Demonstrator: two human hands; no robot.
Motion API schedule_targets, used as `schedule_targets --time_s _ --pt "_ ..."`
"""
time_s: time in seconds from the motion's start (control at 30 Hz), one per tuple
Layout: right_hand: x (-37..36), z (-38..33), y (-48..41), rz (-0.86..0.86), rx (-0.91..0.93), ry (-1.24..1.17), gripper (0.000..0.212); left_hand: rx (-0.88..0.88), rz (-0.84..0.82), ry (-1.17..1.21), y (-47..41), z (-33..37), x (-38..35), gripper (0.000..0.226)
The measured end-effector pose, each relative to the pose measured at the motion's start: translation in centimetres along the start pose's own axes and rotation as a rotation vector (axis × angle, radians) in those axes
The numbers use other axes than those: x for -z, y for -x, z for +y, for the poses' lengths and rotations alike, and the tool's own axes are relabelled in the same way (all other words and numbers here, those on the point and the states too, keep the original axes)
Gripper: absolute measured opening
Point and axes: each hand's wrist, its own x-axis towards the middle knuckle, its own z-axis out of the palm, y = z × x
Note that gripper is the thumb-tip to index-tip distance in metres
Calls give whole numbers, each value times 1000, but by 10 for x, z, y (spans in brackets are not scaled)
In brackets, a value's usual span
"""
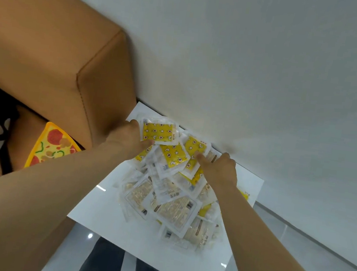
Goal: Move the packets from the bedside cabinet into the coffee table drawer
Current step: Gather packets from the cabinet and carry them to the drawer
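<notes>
Pinches a yellow packet [157, 131] at far left with the left grip [127, 138]; clasps a second packet [195, 147] at far right with the right grip [219, 168]. Finds remaining packets [171, 202] heaped nearer, on the bedside cabinet [97, 206].

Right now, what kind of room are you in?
Probably a bedroom: a padded tan headboard stands against the wall, a small white bedside cabinet piled with packets sits beside it, and a pizza-print cushion lies by the headboard.
</notes>
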Motion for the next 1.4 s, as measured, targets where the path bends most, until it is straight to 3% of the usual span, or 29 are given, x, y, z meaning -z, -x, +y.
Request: schedule_targets --time_s 0.27,0.47,0.57,0.8,0.97,1.4 --pt "-22 -5 -12 101 -150 -104 101 49 13 47 -19 -1 -15 72" --pt "-19 -5 -9 167 -124 -190 85 92 17 156 -26 5 -27 87" --pt "-19 -8 -7 193 -60 -227 64 154 35 171 -26 11 -30 97" --pt "-18 -2 2 140 58 -417 38 274 23 225 -25 27 -27 110" --pt "-16 7 2 104 71 -454 32 280 -84 227 -20 34 -26 133" --pt "-19 12 7 115 82 -487 23 309 -167 306 -13 29 -25 137"
